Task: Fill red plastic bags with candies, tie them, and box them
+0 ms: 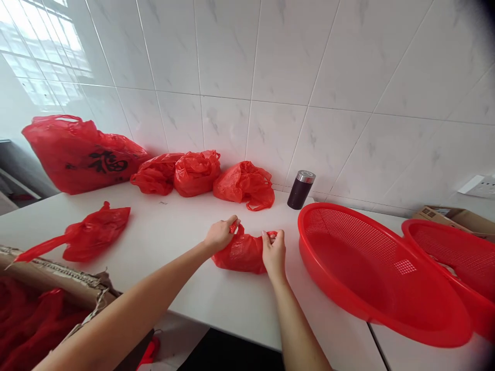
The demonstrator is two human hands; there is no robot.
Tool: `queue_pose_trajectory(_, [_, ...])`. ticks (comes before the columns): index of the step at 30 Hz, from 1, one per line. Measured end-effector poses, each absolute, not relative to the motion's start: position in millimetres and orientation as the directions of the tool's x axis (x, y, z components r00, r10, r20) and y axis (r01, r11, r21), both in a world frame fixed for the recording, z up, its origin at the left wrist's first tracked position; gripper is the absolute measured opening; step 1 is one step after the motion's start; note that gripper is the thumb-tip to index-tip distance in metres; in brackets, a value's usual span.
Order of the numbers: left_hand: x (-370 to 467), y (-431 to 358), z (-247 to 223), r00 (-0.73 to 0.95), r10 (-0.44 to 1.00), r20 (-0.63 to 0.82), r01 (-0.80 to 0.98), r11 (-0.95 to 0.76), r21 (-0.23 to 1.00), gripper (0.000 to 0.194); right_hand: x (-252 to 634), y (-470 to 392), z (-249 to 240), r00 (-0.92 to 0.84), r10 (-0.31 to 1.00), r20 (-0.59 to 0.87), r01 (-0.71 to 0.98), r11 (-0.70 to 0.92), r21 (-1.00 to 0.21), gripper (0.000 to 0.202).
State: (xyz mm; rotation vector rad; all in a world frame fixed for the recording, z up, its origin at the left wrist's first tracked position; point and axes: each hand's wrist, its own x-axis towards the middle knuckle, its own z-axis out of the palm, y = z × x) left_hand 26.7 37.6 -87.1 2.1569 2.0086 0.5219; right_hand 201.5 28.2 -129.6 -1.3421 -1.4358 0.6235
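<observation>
Hands, left hand and right hand, each held a grip clamped on the small red plastic bag's handles on the white counter; it looked unopened, red plastic colander beside.

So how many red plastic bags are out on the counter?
6: one held by both hands, a flat one at left, a big printed one, three along the wall.
</observation>
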Motion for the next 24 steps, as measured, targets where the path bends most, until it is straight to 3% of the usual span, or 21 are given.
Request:
queue_pose_trajectory(4, [5,41,-93,0.033,0.996,0.086,0.964,-0.055,0.261,0.025,205,34,-136,0.139,0.947,0.288,0.558,0.166,-0.813,0.02])
queue_pose_trajectory(9, [6,47,-112,0.021,1.0,0.005,0.975,-0.022,0.222,0.032,199,39,-144,0.099,0.967,0.237,0.784,0.071,-0.617,0.01])
queue_pose_trajectory(15, [14,50,-126,0.022,1.0,-0.017,0.986,-0.019,0.168,0.03,199,43,-147,0.079,0.973,0.215,0.903,0.022,-0.429,0.006])
queue_pose_trajectory(20, [19,50,-128,0.006,1.0,0.012,0.988,-0.008,0.155,0.033,198,45,-146,0.079,0.982,0.172,0.918,-0.004,-0.396,0.007])
queue_pose_trajectory(24, [20,49,-127,-0.013,1.0,0.027,0.985,0.008,0.173,0.036,201,42,-144,0.135,0.977,0.167,0.892,-0.046,-0.449,0.011])
